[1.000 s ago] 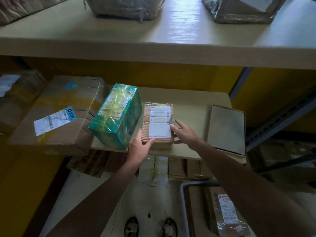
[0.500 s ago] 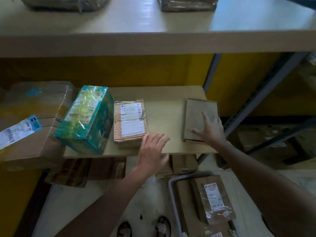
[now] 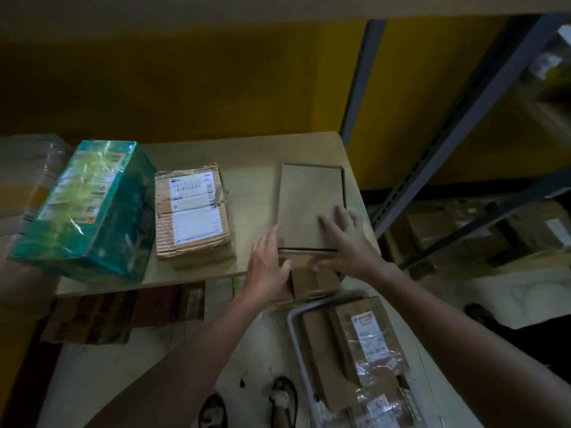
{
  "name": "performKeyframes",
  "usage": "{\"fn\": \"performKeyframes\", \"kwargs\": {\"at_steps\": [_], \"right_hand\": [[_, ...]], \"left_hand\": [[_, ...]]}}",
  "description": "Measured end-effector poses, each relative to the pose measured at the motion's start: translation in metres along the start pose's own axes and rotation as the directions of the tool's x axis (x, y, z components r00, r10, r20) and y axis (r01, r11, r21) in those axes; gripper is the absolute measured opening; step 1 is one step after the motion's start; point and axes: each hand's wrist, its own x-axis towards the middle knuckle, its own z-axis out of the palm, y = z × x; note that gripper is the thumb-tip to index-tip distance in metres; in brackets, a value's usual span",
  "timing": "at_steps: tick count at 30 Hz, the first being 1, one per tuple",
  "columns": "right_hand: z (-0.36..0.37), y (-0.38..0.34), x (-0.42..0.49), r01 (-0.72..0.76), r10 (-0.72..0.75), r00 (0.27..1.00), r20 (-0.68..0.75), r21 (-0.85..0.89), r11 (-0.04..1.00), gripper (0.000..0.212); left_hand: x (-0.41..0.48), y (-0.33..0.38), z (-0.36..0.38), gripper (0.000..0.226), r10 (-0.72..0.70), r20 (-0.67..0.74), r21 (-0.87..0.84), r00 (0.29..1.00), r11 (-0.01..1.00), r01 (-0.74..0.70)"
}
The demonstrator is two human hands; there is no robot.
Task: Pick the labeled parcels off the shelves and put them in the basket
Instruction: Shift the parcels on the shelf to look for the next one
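A plain flat cardboard box [image 3: 309,205] with no label showing lies at the right end of the wooden shelf [image 3: 250,168]. My left hand [image 3: 267,267] grips its near left corner. My right hand [image 3: 346,245] lies spread over its near right corner, thumb at the front edge. A corrugated parcel [image 3: 193,211] with a white label sits mid-shelf, and a teal plastic-wrapped box [image 3: 89,208] stands to its left. Below on the floor is the grey-rimmed basket [image 3: 296,344], which holds a labeled parcel [image 3: 370,344] in clear wrap.
A grey metal shelf upright [image 3: 457,118] slants past the shelf's right end. Brown boxes [image 3: 123,313] lie under the shelf. A plastic-wrapped parcel [image 3: 27,171] sits at the far left. More cartons [image 3: 438,233] fill the neighbouring rack. My feet [image 3: 278,400] stand beside the basket.
Both hands left the labeled corrugated parcel and moved right. The right hand reached the plain flat box first; now the left hand has joined it at the near edge.
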Motion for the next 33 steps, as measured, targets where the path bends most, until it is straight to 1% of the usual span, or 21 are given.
{"fn": "performKeyframes", "kwargs": {"at_steps": [2,4,6,8,11,12,13,14,16,18,19,21,23,25,26,27,28,29,31,32,33], "right_hand": [[-0.003,-0.005,-0.004,0.024,-0.028,0.996,-0.091,-0.046,0.999,0.089],[-0.014,-0.009,-0.006,0.029,-0.027,0.991,-0.127,0.009,1.000,0.081],[-0.035,-0.011,-0.006,0.053,-0.042,0.989,-0.142,0.074,0.996,0.073],[-0.064,-0.015,-0.005,0.087,-0.068,0.982,-0.175,0.104,0.991,0.062],[-0.112,-0.033,-0.001,0.102,-0.062,0.984,-0.169,0.241,0.965,0.040],[-0.125,-0.040,0.000,0.099,-0.047,0.983,-0.176,0.302,0.948,0.031],[-0.137,-0.046,0.002,0.088,-0.020,0.982,-0.188,0.362,0.928,0.028],[-0.147,-0.051,0.003,0.069,0.016,0.981,-0.192,0.427,0.902,0.033],[-0.159,-0.059,0.001,0.025,0.076,0.985,-0.152,0.570,0.821,0.043],[-0.160,-0.062,-0.002,-0.033,0.104,0.992,-0.068,0.661,0.750,0.037],[-0.158,-0.061,-0.003,-0.066,0.115,0.993,-0.025,0.694,0.717,0.035],[-0.152,-0.055,-0.003,-0.115,0.130,0.991,0.038,0.739,0.664,0.039],[-0.147,-0.048,-0.004,-0.154,0.144,0.986,0.083,0.775,0.612,0.038],[-0.145,-0.042,-0.008,-0.184,0.144,0.982,0.125,0.821,0.540,0.028],[-0.144,-0.039,-0.010,-0.193,0.140,0.980,0.141,0.843,0.502,0.030],[-0.144,-0.035,-0.010,-0.197,0.135,0.979,0.150,0.859,0.472,0.038],[-0.143,-0.033,-0.011,-0.199,0.137,0.979,0.153,0.869,0.452,0.043],[-0.143,-0.032,-0.012,-0.200,0.147,0.978,0.149,0.874,0.443,0.042],[-0.141,-0.035,-0.010,-0.184,0.207,0.973,0.104,0.889,0.419,0.032],[-0.139,-0.037,-0.007,-0.175,0.261,0.962,0.076,0.908,0.381,0.034],[-0.136,-0.041,-0.005,-0.160,0.313,0.948,0.056,0.935,0.317,0.037]], "left_hand": [[-0.005,0.004,-0.002,0.070,0.055,-0.050,0.034,0.997,0.998,-0.053],[-0.006,0.008,-0.011,0.072,0.064,-0.093,0.035,0.994,0.998,-0.061],[-0.003,0.011,-0.026,0.074,0.066,-0.117,-0.006,0.991,0.998,-0.067],[0.000,0.018,-0.043,0.076,0.070,-0.140,-0.036,0.988,0.996,-0.076],[0.005,0.029,-0.065,0.075,0.082,-0.214,-0.086,0.973,0.991,-0.102],[0.005,0.032,-0.071,0.075,0.080,-0.218,-0.100,0.973,0.990,-0.104],[0.006,0.034,-0.076,0.077,0.069,-0.209,-0.116,0.975,0.989,-0.095],[0.005,0.035,-0.079,0.080,0.047,-0.190,-0.144,0.981,0.987,-0.075],[0.003,0.037,-0.085,0.082,-0.003,-0.135,-0.233,0.991,0.972,-0.029],[-0.002,0.039,-0.088,0.081,-0.023,-0.109,-0.278,0.994,0.961,-0.009],[-0.004,0.040,-0.089,0.082,-0.019,-0.117,-0.262,0.993,0.965,-0.012],[-0.009,0.039,-0.089,0.087,-0.024,-0.149,-0.191,0.988,0.982,-0.005],[-0.012,0.035,-0.091,0.092,-0.065,-0.170,-0.155,0.983,0.987,0.039],[-0.014,0.028,-0.093,0.094,-0.109,-0.133,-0.188,0.985,0.979,0.082],[-0.015,0.026,-0.094,0.095,-0.121,-0.108,-0.207,0.987,0.973,0.097],[-0.016,0.024,-0.094,0.094,-0.125,-0.090,-0.221,0.988,0.970,0.102],[-0.018,0.023,-0.094,0.092,-0.120,-0.083,-0.230,0.989,0.968,0.098],[-0.020,0.022,-0.094,0.086,-0.110,-0.084,-0.238,0.990,0.967,0.087],[-0.024,0.022,-0.095,0.068,-0.085,-0.089,-0.260,0.992,0.964,0.059],[-0.025,0.021,-0.094,0.059,-0.082,-0.079,-0.286,0.994,0.956,0.056],[-0.027,0.019,-0.094,0.053,-0.083,-0.058,-0.319,0.995,0.946,0.060]]}}
